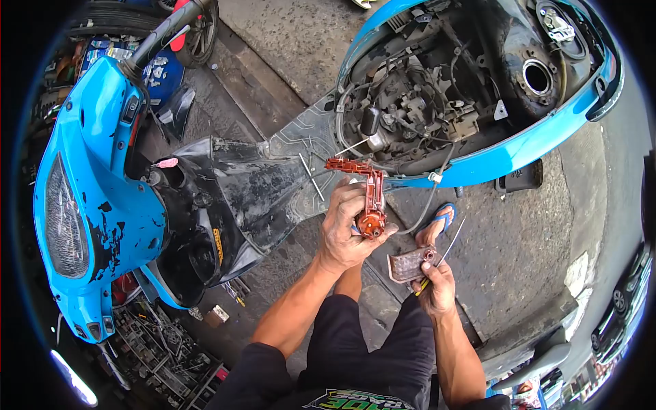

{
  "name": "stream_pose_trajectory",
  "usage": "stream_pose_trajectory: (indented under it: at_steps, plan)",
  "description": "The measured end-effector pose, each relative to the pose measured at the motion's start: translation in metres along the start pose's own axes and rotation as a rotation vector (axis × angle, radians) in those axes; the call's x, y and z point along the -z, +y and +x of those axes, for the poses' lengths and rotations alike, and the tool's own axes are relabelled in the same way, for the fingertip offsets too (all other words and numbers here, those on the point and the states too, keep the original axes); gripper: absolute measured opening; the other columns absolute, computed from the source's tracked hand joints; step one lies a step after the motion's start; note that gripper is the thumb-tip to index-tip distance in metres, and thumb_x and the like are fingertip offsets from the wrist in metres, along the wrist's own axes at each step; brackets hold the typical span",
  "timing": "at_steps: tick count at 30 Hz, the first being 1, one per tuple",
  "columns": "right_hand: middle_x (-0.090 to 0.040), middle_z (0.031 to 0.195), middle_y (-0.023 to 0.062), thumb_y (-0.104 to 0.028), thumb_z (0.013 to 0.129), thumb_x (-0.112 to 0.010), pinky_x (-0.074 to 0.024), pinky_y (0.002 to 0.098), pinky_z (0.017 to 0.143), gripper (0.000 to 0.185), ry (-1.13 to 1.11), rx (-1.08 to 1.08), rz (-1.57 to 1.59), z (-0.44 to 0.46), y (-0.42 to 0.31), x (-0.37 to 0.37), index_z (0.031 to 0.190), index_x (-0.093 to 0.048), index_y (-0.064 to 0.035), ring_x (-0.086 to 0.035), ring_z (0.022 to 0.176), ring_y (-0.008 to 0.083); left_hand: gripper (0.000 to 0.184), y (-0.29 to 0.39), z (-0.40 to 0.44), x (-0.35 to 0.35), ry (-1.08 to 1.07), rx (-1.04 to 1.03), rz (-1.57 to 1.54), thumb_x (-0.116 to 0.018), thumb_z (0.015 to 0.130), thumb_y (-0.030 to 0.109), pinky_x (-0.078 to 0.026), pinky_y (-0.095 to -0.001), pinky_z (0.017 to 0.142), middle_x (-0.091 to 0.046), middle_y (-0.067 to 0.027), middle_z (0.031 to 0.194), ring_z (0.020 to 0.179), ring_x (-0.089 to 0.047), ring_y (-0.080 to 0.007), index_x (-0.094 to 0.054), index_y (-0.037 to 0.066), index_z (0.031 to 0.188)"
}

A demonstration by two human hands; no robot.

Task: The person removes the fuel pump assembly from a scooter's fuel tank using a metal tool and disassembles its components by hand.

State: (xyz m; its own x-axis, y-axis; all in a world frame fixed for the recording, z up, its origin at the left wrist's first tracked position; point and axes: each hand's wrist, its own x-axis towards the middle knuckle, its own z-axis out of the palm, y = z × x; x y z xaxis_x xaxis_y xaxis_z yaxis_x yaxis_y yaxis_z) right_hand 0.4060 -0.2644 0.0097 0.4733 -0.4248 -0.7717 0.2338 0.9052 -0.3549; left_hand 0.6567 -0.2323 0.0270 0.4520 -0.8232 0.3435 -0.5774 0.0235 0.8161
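My left hand (345,229) is wrapped round a reddish-orange plastic light housing (373,195), an angled piece with a round socket at its lower end. It is held above the scooter's floorboard (307,137). My right hand (437,290) grips a textured, pinkish lens cover (406,265) together with a thin screwdriver (452,240), whose yellow end shows below the fingers. The two parts are apart from each other. A grey cable (437,195) runs from the scooter body down toward my left hand.
A blue scooter (137,219) stands across the view, its engine bay (417,102) uncovered. Thin metal rods (311,176) lie on the floorboard. Many tools (164,348) fill the lower left, and a black tray (519,176) is on the ground. My sandalled foot (437,225) is beside the scooter.
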Motion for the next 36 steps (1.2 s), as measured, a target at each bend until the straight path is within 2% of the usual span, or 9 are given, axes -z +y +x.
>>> stream_pose_trajectory:
  at_steps: [3, 8, 10, 17, 20, 29, 31, 36]
  plan:
    - [-0.066, 0.096, 0.0043, -0.010, 0.094, -0.066, -0.0485, 0.0229, 0.049, 0.028, 0.030, -0.003, -0.083, 0.001, 0.017, -0.011, 0.118, -0.059, -0.0002, -0.061, 0.068, 0.0089, 0.063, -0.009, -0.008, 0.009, 0.016, 0.013, -0.028, -0.093, 0.070, 0.024, -0.042, -0.0559, 0.112, -0.065, -0.0125, 0.116, 0.111, -0.062, -0.0324, -0.057, 0.006, 0.119]
    - [-0.064, 0.092, 0.0021, -0.009, 0.093, -0.068, -0.0484, 0.0234, 0.051, 0.029, 0.024, -0.017, -0.089, -0.002, 0.019, -0.029, 0.119, -0.058, -0.0007, -0.059, 0.068, 0.0084, 0.062, -0.014, -0.011, 0.018, 0.022, 0.009, 0.008, -0.092, 0.071, 0.022, -0.042, -0.0549, 0.111, -0.064, -0.0130, 0.118, 0.112, -0.062, -0.0326, -0.057, 0.006, 0.120]
    - [-0.067, 0.097, 0.0051, -0.008, 0.093, -0.070, -0.0505, 0.0219, 0.049, 0.030, 0.018, -0.005, -0.038, -0.003, 0.016, -0.032, 0.121, -0.061, 0.0008, -0.062, 0.068, 0.0096, 0.063, -0.017, -0.011, 0.019, 0.024, 0.020, -0.014, -0.092, 0.071, 0.022, -0.043, -0.0549, 0.111, -0.064, -0.0130, 0.118, 0.112, -0.062, -0.0331, -0.057, 0.007, 0.120]
    - [-0.067, 0.103, 0.0064, -0.007, 0.093, -0.070, -0.0506, 0.0226, 0.051, 0.036, -0.037, 0.021, -0.039, -0.006, -0.008, -0.039, 0.126, -0.058, 0.0011, -0.062, 0.071, 0.0101, 0.064, -0.016, -0.008, 0.015, 0.016, 0.060, -0.007, -0.092, 0.070, 0.021, -0.043, -0.0533, 0.109, -0.065, -0.0124, 0.115, 0.112, -0.062, -0.0341, -0.056, 0.007, 0.120]
    - [-0.064, 0.094, 0.0052, -0.011, 0.092, -0.071, -0.0488, 0.0233, 0.051, 0.034, -0.010, 0.011, -0.063, -0.008, -0.019, -0.046, 0.121, -0.059, 0.0024, -0.060, 0.070, 0.0107, 0.063, -0.014, -0.008, 0.013, 0.010, 0.069, 0.021, -0.092, 0.071, 0.021, -0.044, -0.0513, 0.108, -0.067, -0.0124, 0.114, 0.112, -0.062, -0.0340, -0.055, 0.006, 0.120]
    - [-0.067, 0.099, 0.0072, -0.012, 0.092, -0.073, -0.0493, 0.0233, 0.051, 0.038, -0.034, 0.018, -0.070, -0.013, -0.032, -0.044, 0.123, -0.059, 0.0031, -0.063, 0.073, 0.0112, 0.061, -0.011, -0.009, 0.011, 0.019, 0.118, 0.048, -0.091, 0.073, 0.018, -0.044, -0.0495, 0.107, -0.067, -0.0124, 0.116, 0.114, -0.062, -0.0339, -0.056, 0.006, 0.122]
    - [-0.067, 0.110, 0.0087, -0.006, 0.092, -0.071, -0.0497, 0.0240, 0.056, 0.042, -0.091, -0.009, -0.026, -0.015, -0.033, -0.038, 0.130, -0.056, 0.0018, -0.063, 0.081, 0.0126, 0.061, -0.010, -0.009, 0.011, 0.013, 0.126, 0.054, -0.091, 0.073, 0.019, -0.044, -0.0494, 0.107, -0.067, -0.0121, 0.117, 0.114, -0.062, -0.0337, -0.056, 0.006, 0.122]
    - [-0.067, 0.109, 0.0092, -0.005, 0.092, -0.071, -0.0496, 0.0243, 0.056, 0.042, -0.093, -0.001, -0.012, -0.017, -0.034, -0.039, 0.130, -0.057, 0.0020, -0.062, 0.081, 0.0130, 0.061, -0.010, -0.010, 0.010, 0.002, 0.080, 0.072, -0.091, 0.073, 0.020, -0.044, -0.0493, 0.107, -0.067, -0.0111, 0.116, 0.114, -0.062, -0.0326, -0.056, 0.006, 0.122]
